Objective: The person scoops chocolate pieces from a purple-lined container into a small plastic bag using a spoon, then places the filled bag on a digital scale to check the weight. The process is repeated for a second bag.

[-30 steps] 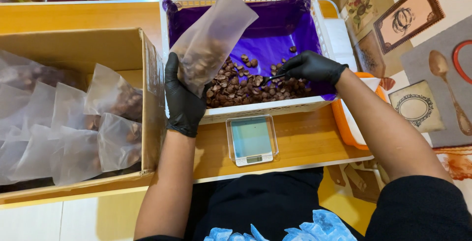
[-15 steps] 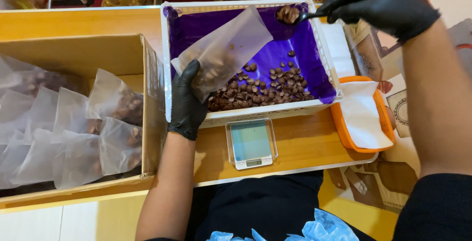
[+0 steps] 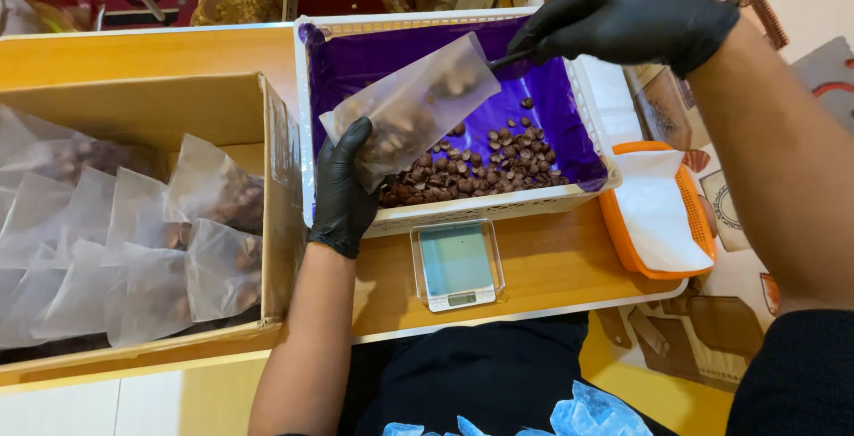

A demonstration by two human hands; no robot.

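My left hand point(image 3: 342, 189), in a black glove, grips a frosted plastic pouch point(image 3: 411, 107) by its lower end and holds it tilted over the tray. Brown round pieces show through the pouch. My right hand point(image 3: 623, 18), also gloved in black, holds a small dark scoop point(image 3: 509, 60) with its tip at the pouch's open mouth. Below them a white basket tray point(image 3: 498, 209) lined with purple plastic holds a heap of brown pieces point(image 3: 471, 165).
A small digital scale point(image 3: 455, 262) sits on the wooden table in front of the tray. A cardboard box point(image 3: 276, 160) at the left holds several filled pouches point(image 3: 133, 240). An orange basket point(image 3: 663, 213) with a white sheet lies at the right.
My right hand lifted the scoop out of the heap, raised it high, then brought it down to the pouch's mouth. My left hand kept the pouch tilted.
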